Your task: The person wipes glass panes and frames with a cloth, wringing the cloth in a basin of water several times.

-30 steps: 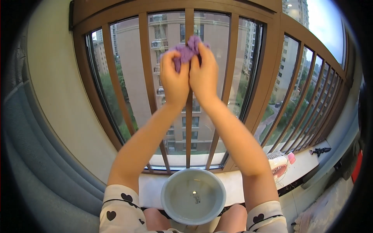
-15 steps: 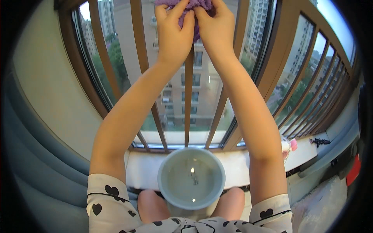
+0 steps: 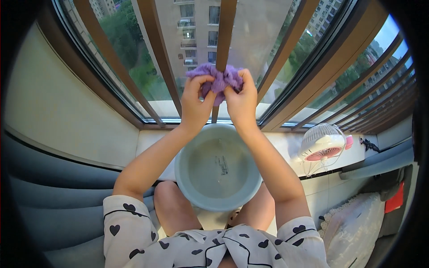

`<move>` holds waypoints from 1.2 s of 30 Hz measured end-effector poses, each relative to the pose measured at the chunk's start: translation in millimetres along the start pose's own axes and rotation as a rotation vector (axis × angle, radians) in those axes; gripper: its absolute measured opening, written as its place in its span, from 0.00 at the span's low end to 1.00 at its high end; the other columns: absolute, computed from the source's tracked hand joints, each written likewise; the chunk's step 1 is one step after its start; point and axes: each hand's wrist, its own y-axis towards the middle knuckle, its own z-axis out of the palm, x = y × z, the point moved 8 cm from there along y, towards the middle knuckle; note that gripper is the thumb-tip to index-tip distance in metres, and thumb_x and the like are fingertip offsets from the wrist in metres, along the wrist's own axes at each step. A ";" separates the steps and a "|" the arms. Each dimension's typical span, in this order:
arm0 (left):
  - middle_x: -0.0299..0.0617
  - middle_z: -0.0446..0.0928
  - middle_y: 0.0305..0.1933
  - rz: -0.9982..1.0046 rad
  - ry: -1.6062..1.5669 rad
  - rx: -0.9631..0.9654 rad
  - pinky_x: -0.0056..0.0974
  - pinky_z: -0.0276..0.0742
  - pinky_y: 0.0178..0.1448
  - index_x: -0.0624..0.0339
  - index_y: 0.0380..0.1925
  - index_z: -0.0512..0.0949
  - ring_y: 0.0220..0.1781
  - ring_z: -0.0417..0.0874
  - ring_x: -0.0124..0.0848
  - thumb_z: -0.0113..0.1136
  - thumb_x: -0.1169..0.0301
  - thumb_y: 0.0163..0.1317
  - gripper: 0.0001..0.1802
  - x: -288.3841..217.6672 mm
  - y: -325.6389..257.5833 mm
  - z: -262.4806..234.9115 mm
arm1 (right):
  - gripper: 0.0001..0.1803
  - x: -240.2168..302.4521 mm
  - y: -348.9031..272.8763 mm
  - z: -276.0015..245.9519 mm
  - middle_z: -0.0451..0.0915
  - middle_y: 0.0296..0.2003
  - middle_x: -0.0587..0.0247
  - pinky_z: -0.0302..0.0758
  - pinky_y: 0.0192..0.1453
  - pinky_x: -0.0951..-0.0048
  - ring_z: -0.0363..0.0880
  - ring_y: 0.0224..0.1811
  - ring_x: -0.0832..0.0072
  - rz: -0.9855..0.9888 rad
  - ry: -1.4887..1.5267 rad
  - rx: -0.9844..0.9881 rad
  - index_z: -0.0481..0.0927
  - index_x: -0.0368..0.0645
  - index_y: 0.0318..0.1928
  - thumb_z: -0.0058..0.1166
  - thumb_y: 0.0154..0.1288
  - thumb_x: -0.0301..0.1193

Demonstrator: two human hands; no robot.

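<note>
A fluffy purple cloth [image 3: 219,82] is wrapped around the lower part of a brown upright bar [image 3: 226,33] of the window railing. My left hand [image 3: 196,100] pinches the cloth from the left side, thumb toward the middle. From the right, my right hand [image 3: 243,100] grips the same cloth, its thumb close to the left one. Just below my hands, between my forearms, stands a pale blue-grey basin [image 3: 183,190] with clear water in it. Dark marks show on the basin's bottom through the water.
More brown bars flank the middle one, with window glass behind. On the white sill [image 3: 288,143] at right stand a white and pink fan [image 3: 322,145] and a small black object [image 3: 369,144]. Grey-blue curtain folds [image 3: 58,192] hang at left. A lace-edged pale cover [image 3: 353,228] lies lower right.
Both hands have slid down the middle bar with the purple cloth, closer to the basin. My view has tilted, so more of the sill and the whole fan show.
</note>
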 end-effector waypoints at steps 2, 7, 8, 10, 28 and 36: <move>0.40 0.70 0.42 -0.063 -0.011 0.031 0.31 0.73 0.39 0.60 0.40 0.74 0.39 0.75 0.29 0.59 0.82 0.53 0.13 23.3 -19.3 2.4 | 0.11 -38.3 -11.1 1.5 0.76 0.32 0.55 0.71 0.44 0.64 0.76 0.38 0.63 0.064 -0.021 0.026 0.74 0.38 0.37 0.57 0.50 0.23; 0.42 0.68 0.41 -0.146 0.080 0.132 0.33 0.73 0.39 0.63 0.35 0.73 0.40 0.75 0.33 0.55 0.86 0.50 0.12 79.3 -55.9 2.8 | 0.11 -99.0 -39.5 14.6 0.77 0.28 0.52 0.72 0.40 0.61 0.77 0.32 0.58 0.253 -0.119 0.126 0.72 0.37 0.35 0.54 0.48 0.22; 0.42 0.68 0.40 -0.134 0.125 0.136 0.35 0.73 0.40 0.61 0.34 0.73 0.39 0.76 0.36 0.55 0.85 0.50 0.12 82.8 -59.9 2.1 | 0.11 -106.3 -42.8 15.9 0.77 0.28 0.52 0.72 0.40 0.61 0.77 0.32 0.58 0.256 -0.122 0.128 0.72 0.37 0.35 0.54 0.48 0.22; 0.41 0.69 0.40 -0.210 0.241 0.172 0.37 0.74 0.40 0.60 0.34 0.73 0.39 0.77 0.38 0.56 0.83 0.50 0.11 93.2 -71.6 5.3 | 0.12 -125.8 -50.5 15.9 0.79 0.30 0.48 0.72 0.42 0.57 0.79 0.35 0.52 0.265 -0.283 0.156 0.72 0.38 0.36 0.56 0.50 0.25; 0.37 0.74 0.40 -0.311 0.027 0.002 0.29 0.72 0.48 0.62 0.40 0.73 0.43 0.75 0.24 0.58 0.79 0.59 0.09 65.4 -51.7 6.3 | 0.13 -82.1 -41.5 13.7 0.81 0.33 0.60 0.75 0.41 0.71 0.79 0.35 0.73 0.304 -0.008 -0.010 0.76 0.36 0.43 0.58 0.56 0.23; 0.51 0.66 0.54 0.447 0.359 -0.132 0.43 0.65 0.62 0.55 0.56 0.75 0.58 0.68 0.46 0.59 0.78 0.58 0.23 -146.4 4.6 14.5 | 0.16 105.6 3.3 -46.5 0.76 0.47 0.62 0.72 0.52 0.75 0.74 0.49 0.75 -0.185 0.275 -0.120 0.74 0.37 0.51 0.53 0.61 0.21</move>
